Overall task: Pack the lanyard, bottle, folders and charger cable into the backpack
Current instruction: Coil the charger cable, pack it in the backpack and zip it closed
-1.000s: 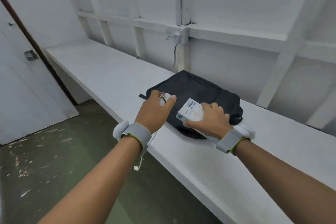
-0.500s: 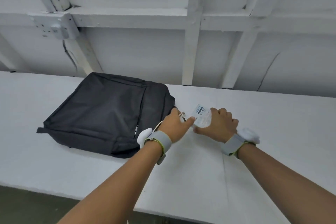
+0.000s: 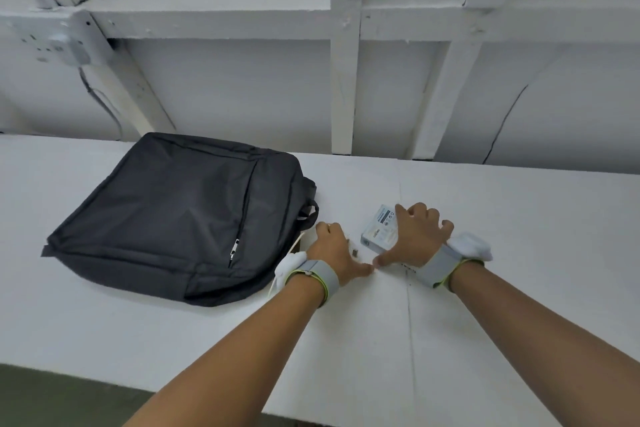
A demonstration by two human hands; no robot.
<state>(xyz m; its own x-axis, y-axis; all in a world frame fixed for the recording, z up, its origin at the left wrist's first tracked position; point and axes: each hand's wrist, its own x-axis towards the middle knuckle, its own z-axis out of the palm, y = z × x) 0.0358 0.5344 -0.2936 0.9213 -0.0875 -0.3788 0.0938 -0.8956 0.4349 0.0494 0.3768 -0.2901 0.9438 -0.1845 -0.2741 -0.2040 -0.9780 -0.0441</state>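
The backpack (image 3: pixel 180 218) lies flat and zipped on the white worktop (image 3: pixel 346 340). Just right of it, the left hand (image 3: pixel 330 250) rests palm down, fingers curled over something mostly hidden, with a pale cord (image 3: pixel 296 248) showing beside it. The right hand (image 3: pixel 414 237) presses spread fingers on a small box (image 3: pixel 377 230). The thumbs nearly touch.

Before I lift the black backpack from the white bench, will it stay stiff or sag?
The black backpack lies flat with creased fabric, so it probably sags when lifted. It looks nearly empty, so likely light. Its zipper seems closed, so little should fall out.
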